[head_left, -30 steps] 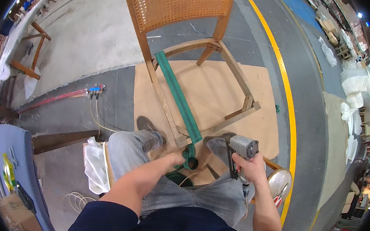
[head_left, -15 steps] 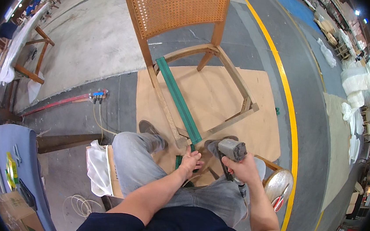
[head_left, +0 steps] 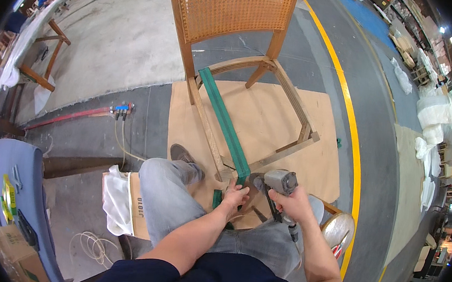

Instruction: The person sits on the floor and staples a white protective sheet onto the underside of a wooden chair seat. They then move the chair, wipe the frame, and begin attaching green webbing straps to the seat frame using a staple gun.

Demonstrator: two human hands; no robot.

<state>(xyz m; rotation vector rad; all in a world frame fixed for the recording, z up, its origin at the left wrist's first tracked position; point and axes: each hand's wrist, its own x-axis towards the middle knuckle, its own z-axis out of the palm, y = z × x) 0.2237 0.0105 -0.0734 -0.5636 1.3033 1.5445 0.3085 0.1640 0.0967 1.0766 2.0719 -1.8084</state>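
The left hand (head_left: 236, 196) has closed its fingers on the strap (head_left: 223, 118) below the chair's front (head_left: 284, 154), seemingly tensioning it; right hand (head_left: 296, 205) grips the gun (head_left: 281, 182) nearby.

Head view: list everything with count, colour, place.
Cane-back chair frame: 1, brown, upper centre
Webbing: 1 strip, green, across chair seat
Pneumatic stapler: 1, grey, lower centre
Floor sheet: 1, tan, under chair
Round stool: 1, pale, right
Padded panel: 1, blue, left
Wide floor line: 1, yellow, right
Draped sheet: 1, white, lower left
Wrapped bundles: several, white, far right
Left hand: 1, bare, at webbing
Right hand: 1, bare, gripping stapler
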